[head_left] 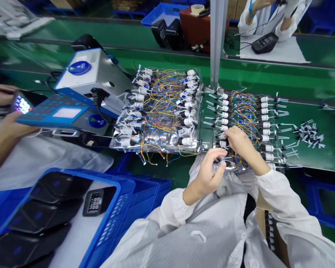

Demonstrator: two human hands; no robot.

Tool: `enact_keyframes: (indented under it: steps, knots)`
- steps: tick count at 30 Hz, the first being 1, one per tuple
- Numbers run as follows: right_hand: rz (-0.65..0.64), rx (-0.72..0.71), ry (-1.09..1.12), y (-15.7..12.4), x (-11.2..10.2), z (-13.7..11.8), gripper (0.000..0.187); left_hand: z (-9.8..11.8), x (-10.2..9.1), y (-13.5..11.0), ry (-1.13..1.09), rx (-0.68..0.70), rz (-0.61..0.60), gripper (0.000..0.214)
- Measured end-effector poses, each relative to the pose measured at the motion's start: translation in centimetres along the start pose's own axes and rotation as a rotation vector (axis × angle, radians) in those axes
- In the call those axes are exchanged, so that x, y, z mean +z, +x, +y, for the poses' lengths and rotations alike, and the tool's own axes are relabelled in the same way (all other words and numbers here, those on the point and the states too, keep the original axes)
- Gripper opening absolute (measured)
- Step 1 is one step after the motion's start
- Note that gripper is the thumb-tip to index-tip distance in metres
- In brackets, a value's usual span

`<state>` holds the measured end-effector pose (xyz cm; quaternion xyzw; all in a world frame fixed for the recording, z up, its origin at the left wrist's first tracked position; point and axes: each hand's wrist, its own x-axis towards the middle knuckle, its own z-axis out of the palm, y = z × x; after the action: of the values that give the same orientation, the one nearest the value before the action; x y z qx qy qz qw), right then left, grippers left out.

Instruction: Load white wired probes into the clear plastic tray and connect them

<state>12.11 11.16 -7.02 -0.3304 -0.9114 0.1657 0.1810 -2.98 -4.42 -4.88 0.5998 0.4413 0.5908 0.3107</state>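
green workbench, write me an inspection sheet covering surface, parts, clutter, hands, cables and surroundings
Surface: green bench top, partly covered
Job's things: white cylindrical parts in two columns, coloured wires between
Clutter: loose pile of small black-and-white pieces
Hands: right hand among the parts, grip hidden; left hand open beside it
Cables: black plug at the silver-and-blue machine
Surroundings: blue crate holding black devices; co-worker's hand by a lit display

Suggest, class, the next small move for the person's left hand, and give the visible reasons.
Probably the left hand should close gently on the nearest part to steady it. Its thumb and fingers stand apart at the near end of a row of white parts, while the right hand reaches down just beyond; what the right fingertips grip is hidden.
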Motion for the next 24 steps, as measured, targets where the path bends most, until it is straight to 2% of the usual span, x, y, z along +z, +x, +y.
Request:
enact_keyframes:
  steps: [2, 4, 7, 9, 11, 14, 19, 21, 24]
  knots:
    - [-0.014, 0.006, -0.014, -0.1, -0.2, 0.0, 0.029, 0.3, 0.4, 1.1, -0.118, -0.103, 0.111, 0.034]
    - [-0.021, -0.002, 0.038, -0.5, -0.7, 0.0, 0.023, -0.6, 1.1, 2.3, -0.21, -0.226, 0.239, 0.043]
    - [-0.003, -0.011, 0.173, -1.5, -2.3, 0.5, 0.028, -4.0, 2.1, 4.1, -0.193, -0.411, 0.383, 0.053]
    - [0.056, 0.019, 0.227, -2.5, -3.7, 0.9, 0.032, -6.6, 2.6, 5.4, -0.153, -0.499, 0.421, 0.053]
    - [0.149, 0.088, 0.239, -3.7, -5.2, 1.3, 0.027, -8.7, 2.9, 6.8, -0.144, -0.532, 0.472, 0.048]
    - [0.26, 0.199, 0.277, -5.5, -6.7, 1.9, 0.021, -10.3, 3.0, 8.8, -0.165, -0.489, 0.486, 0.036]
    - [0.339, 0.317, 0.43, -7.8, -7.6, 2.2, 0.02, -10.0, 2.2, 10.2, -0.018, -0.387, 0.409, 0.024]
    - [0.355, 0.338, 0.474, -8.4, -7.8, 2.2, 0.02, -9.0, 2.2, 10.1, 0.029, -0.345, 0.357, 0.024]
    - [0.397, 0.352, 0.477, -9.0, -8.1, 2.3, 0.02, -6.3, 2.5, 9.9, 0.001, -0.241, 0.32, 0.028]
